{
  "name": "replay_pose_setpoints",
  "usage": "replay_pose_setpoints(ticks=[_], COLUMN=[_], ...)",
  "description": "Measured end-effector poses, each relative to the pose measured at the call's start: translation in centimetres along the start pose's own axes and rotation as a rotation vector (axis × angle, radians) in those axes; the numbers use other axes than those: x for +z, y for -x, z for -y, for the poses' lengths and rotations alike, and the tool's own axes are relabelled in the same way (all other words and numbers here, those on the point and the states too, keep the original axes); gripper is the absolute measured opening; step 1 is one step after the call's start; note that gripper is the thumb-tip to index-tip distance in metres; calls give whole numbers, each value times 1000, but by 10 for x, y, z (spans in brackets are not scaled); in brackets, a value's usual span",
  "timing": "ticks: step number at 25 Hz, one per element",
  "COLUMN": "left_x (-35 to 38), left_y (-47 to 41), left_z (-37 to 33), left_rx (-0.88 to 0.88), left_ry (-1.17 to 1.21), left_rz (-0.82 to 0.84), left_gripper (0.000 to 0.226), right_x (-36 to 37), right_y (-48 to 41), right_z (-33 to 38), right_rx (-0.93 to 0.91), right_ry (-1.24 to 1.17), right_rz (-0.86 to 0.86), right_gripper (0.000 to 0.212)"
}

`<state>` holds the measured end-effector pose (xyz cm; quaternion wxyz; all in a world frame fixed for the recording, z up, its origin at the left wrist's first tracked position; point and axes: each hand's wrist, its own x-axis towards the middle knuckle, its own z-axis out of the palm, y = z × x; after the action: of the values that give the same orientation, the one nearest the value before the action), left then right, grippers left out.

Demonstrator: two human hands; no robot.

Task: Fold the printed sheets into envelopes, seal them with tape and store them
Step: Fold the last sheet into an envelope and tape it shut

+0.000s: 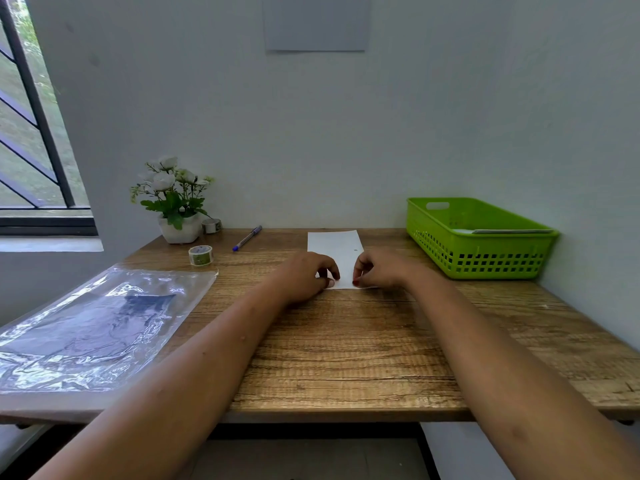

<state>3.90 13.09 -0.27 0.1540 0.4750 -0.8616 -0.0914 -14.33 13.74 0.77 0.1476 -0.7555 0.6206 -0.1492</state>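
Both forearms reach forward over the bench [346, 358] and converge toward its far centre. The left hand [306, 277] and the right hand [382, 270] lie knuckles up, near each other but apart, at the near edge of the sheet [334, 245].

**Sheet.** The white sheet lies on the bench with its long side running away from the person. It sits between the pen [247, 238] and the basket [485, 265]. A small dark mark shows near its right edge.

**Left grip.** The fingers are curled under the palm. Thumb and forefinger are closed on the near left corner of the sheet.

**Right grip.** The fingers are curled likewise. The thumb tip, with a red nail, is pinched against the near edge of the sheet, right of centre. It cannot be told whether the near edge is lifted off the bench.

**Other items.**
- The green slotted basket stands at the far right of the bench, against the wall. Flat pale paper lies inside it.
- A tape roll [200, 255] stands upright left of the pen.
- A second tape roll [212, 225] sits just beside the potted plant [173, 199] at the far left corner.
- A clear plastic sleeve [97, 327] lies flat on the left side and overhangs the bench edge.
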Motion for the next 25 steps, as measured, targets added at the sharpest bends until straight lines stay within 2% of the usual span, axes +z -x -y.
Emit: replay_pose_setpoints(ticks=[5, 9, 15, 20, 25], left_x=[1, 0, -1, -7, -14], left_y=[-1, -1, -1, 1, 4], left_z=[3, 7, 10, 11, 14], left_rx=[-33, -48, -64, -126, -223], left_ry=[107, 243, 290, 345, 310], left_rz=[-3, 26, 57, 106, 143], left_gripper=[19, 24, 24, 27, 31], right_x=[12, 14, 22, 8, -6], right_y=[-3, 1, -2, 2, 9], right_z=[9, 13, 15, 24, 7], right_rx=[34, 91, 169, 175, 235], right_ry=[-77, -231, -218, -287, -355], right_rz=[-39, -39, -72, 49, 131], right_gripper=[19, 16, 27, 12, 17])
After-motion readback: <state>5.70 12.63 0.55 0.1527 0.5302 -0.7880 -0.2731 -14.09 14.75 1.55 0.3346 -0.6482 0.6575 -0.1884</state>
